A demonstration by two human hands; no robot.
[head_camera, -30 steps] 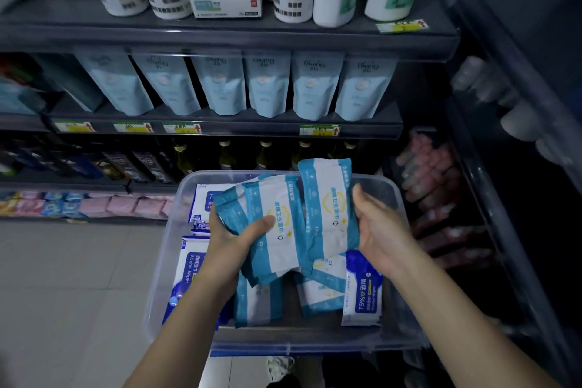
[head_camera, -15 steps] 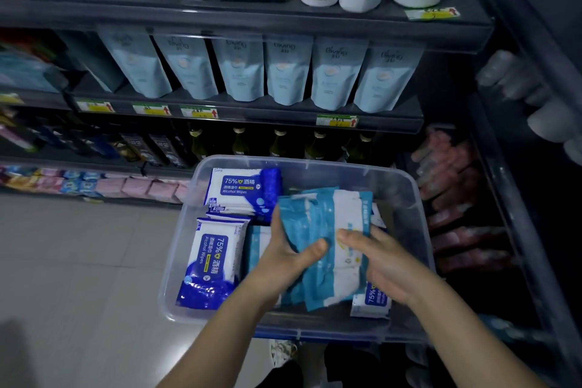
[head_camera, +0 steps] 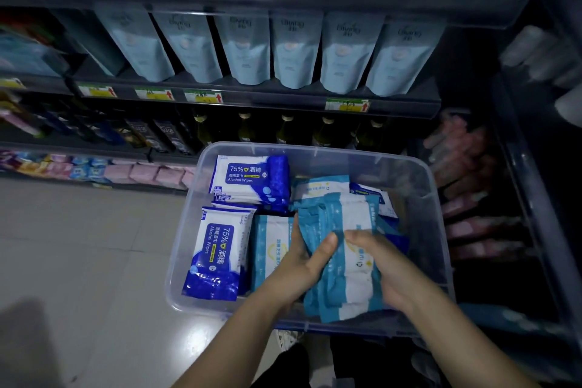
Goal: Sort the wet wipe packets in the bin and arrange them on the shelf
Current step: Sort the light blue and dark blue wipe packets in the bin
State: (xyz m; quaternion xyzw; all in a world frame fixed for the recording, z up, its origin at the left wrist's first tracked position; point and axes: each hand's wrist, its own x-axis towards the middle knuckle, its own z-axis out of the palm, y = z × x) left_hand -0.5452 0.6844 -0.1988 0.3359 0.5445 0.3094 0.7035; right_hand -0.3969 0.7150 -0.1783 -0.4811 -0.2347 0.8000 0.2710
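Observation:
A clear plastic bin [head_camera: 419, 179] sits low in front of the shelves. Both hands hold one stack of light-blue and white wipe packets [head_camera: 346, 220] inside it. My left hand [head_camera: 299, 264] grips the stack's left edge, thumb across the front. My right hand [head_camera: 384, 268] grips its right side, thumb on top. Dark-blue 75% alcohol wipe packets lie in the bin: one [head_camera: 217, 255] at the left, a pile [head_camera: 248, 176] at the back. Another light-blue packet [head_camera: 267, 246] lies flat beside my left hand.
Dark shelves stand behind the bin: pale blue pouches [head_camera: 296, 47] on the middle shelf, bottles [head_camera: 286, 132] below, white containers on top. A shelf [head_camera: 478, 205] with pink packets is at the right. Grey floor tiles [head_camera: 78, 261] spread to the left.
The fanned packets have been drawn together into one stack and lowered into the bin. The view has tilted down and nearer to the bin.

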